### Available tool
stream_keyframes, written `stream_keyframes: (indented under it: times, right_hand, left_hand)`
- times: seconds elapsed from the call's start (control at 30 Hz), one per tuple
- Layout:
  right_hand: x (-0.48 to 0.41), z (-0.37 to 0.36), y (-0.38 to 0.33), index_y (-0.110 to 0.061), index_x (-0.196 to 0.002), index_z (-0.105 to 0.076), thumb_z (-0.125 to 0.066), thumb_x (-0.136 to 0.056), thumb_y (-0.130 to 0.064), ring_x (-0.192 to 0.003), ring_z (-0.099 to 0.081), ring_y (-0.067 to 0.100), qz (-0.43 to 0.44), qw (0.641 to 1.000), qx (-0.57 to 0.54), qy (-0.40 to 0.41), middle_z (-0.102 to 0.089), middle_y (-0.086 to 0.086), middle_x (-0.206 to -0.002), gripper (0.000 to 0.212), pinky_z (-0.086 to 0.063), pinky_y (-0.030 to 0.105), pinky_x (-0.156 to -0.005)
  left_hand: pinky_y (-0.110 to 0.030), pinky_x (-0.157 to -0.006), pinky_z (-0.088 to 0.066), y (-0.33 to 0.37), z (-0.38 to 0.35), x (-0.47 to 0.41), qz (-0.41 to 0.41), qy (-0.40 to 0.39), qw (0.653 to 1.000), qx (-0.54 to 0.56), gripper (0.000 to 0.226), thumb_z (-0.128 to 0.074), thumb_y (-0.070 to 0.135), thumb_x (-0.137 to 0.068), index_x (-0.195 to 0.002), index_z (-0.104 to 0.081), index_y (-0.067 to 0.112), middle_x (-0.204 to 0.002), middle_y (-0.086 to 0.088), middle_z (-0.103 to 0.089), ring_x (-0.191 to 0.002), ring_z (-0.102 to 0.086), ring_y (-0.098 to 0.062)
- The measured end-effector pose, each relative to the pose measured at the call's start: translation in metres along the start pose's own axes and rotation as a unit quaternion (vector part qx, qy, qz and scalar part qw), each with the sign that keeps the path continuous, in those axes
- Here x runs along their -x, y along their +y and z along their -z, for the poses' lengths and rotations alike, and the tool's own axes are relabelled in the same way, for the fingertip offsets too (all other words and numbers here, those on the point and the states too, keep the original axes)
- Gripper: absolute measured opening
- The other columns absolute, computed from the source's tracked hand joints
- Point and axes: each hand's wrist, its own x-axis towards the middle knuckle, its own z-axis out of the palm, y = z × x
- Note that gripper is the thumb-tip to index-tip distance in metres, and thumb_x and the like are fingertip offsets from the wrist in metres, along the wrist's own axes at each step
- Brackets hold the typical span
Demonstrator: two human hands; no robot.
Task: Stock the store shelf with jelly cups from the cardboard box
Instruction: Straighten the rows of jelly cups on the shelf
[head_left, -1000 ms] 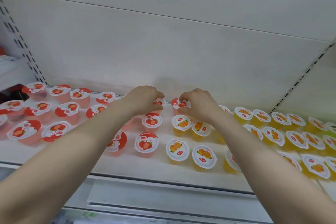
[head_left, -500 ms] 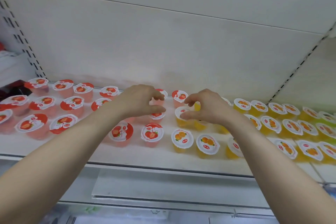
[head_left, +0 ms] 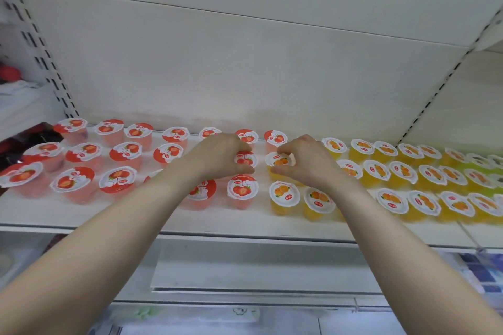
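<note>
Closed tighter now, left hand seemingly grips strawberry cup, right hand pinches orange cup

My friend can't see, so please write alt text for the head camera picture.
Two bare hands reach onto a white shelf: the left hand grips a strawberry jelly cup, the right hand an orange jelly cup beside it. Other strawberry cups fill the left, orange cups the right.
</note>
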Motion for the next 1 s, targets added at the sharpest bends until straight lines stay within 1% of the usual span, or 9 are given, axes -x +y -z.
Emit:
stream_keyframes:
  times: [0.13, 0.27, 0.33, 0.4, 0.47, 0.53, 0.63, 0.8, 1.0]
  right_hand:
    - [0.005, -0.005, 0.0, -0.024, -0.118, -0.07, -0.066, -0.083, -0.052, -0.112, -0.053, 0.023, -0.01, 0.999, -0.017, 0.027, -0.068, 0.003, -0.106, 0.045, -0.038, 0.031, -0.079]
    - [0.01, -0.001, -0.001, -0.027, -0.12, -0.069, -0.068, -0.08, -0.055, -0.112, -0.056, 0.023, -0.029, 0.999, -0.034, 0.013, -0.069, 0.002, -0.114, 0.048, -0.047, 0.036, -0.087]
    - [0.017, 0.003, 0.0, -0.027, -0.12, -0.069, -0.067, -0.083, -0.054, -0.115, -0.055, 0.022, -0.031, 0.998, -0.052, 0.027, -0.069, -0.001, -0.118, 0.046, -0.047, 0.039, -0.091]
    - [0.027, 0.007, -0.001, -0.027, -0.112, -0.073, -0.066, -0.086, -0.05, -0.112, -0.055, 0.019, -0.02, 0.996, -0.066, 0.053, -0.071, -0.005, -0.112, 0.035, -0.046, 0.038, -0.091]
    - [0.039, 0.011, -0.003, -0.028, -0.101, -0.075, -0.065, -0.087, -0.049, -0.106, -0.055, 0.016, -0.016, 0.996, -0.076, 0.052, -0.071, -0.009, -0.104, 0.027, -0.045, 0.036, -0.089]
    - [0.055, 0.012, -0.008, -0.034, -0.101, -0.073, -0.065, -0.081, -0.059, -0.109, -0.051, 0.012, -0.025, 0.995, -0.091, 0.015, -0.068, -0.011, -0.104, 0.034, -0.044, 0.036, -0.092]
    - [0.072, 0.006, -0.016, -0.036, -0.113, -0.068, -0.06, -0.064, -0.075, -0.118, -0.047, 0.017, -0.019, 0.999, -0.033, -0.019, -0.066, -0.005, -0.112, 0.063, -0.043, 0.042, -0.098]
    - [0.083, -0.007, -0.028, -0.025, -0.124, -0.064, -0.068, -0.081, -0.052, -0.121, -0.046, 0.023, -0.003, 0.999, 0.011, 0.033, -0.064, 0.001, -0.115, 0.051, -0.038, 0.038, -0.097]
    - [0.088, -0.017, -0.032, -0.026, -0.131, -0.059, -0.069, -0.081, -0.054, -0.128, -0.041, 0.021, -0.015, 0.998, -0.006, 0.054, -0.062, -0.003, -0.129, 0.058, -0.031, 0.037, -0.1]
  left_hand:
    - [-0.037, -0.079, -0.05, 0.001, -0.001, 0.002, 0.006, 0.001, 1.0, 0.007, 0.039, -0.06, 0.051, -0.085, -0.11, -0.068, 0.023, -0.102, -0.002, -0.068, -0.093, -0.06, -0.02]
    - [-0.036, -0.09, -0.048, 0.002, 0.0, 0.009, 0.009, 0.024, 1.0, 0.013, 0.045, -0.06, 0.049, -0.087, -0.124, -0.064, 0.023, -0.122, -0.001, -0.065, -0.11, -0.059, -0.021]
    - [-0.032, -0.088, -0.046, 0.003, 0.003, 0.016, 0.0, 0.054, 0.998, 0.029, 0.042, -0.059, 0.048, -0.089, -0.123, -0.064, 0.025, -0.123, 0.002, -0.064, -0.111, -0.058, -0.019]
    - [-0.027, -0.078, -0.04, 0.006, 0.006, 0.027, -0.016, 0.076, 0.996, 0.04, 0.035, -0.058, 0.048, -0.09, -0.117, -0.067, 0.028, -0.116, 0.005, -0.064, -0.108, -0.057, -0.016]
    - [-0.026, -0.079, -0.038, 0.01, 0.008, 0.039, -0.021, 0.067, 0.997, 0.046, 0.037, -0.06, 0.05, -0.088, -0.117, -0.067, 0.029, -0.117, 0.008, -0.062, -0.11, -0.055, -0.014]
    - [-0.029, -0.087, -0.042, 0.013, 0.006, 0.051, -0.015, 0.039, 0.999, 0.035, 0.046, -0.059, 0.057, -0.085, -0.124, -0.063, 0.032, -0.123, 0.009, -0.06, -0.115, -0.052, -0.014]
    - [-0.032, -0.089, -0.044, 0.02, -0.002, 0.064, -0.021, 0.014, 1.0, -0.002, 0.058, -0.06, 0.065, -0.08, -0.129, -0.057, 0.034, -0.126, 0.009, -0.059, -0.116, -0.051, -0.018]
    - [-0.03, -0.086, -0.04, 0.027, -0.009, 0.07, -0.009, 0.021, 1.0, -0.002, 0.057, -0.065, 0.051, -0.084, -0.136, -0.051, 0.031, -0.128, 0.004, -0.059, -0.116, -0.051, -0.02]
    - [-0.032, -0.092, -0.04, 0.028, -0.014, 0.073, 0.012, 0.03, 0.999, -0.005, 0.058, -0.063, 0.05, -0.086, -0.139, -0.049, 0.031, -0.134, 0.004, -0.056, -0.12, -0.048, -0.021]
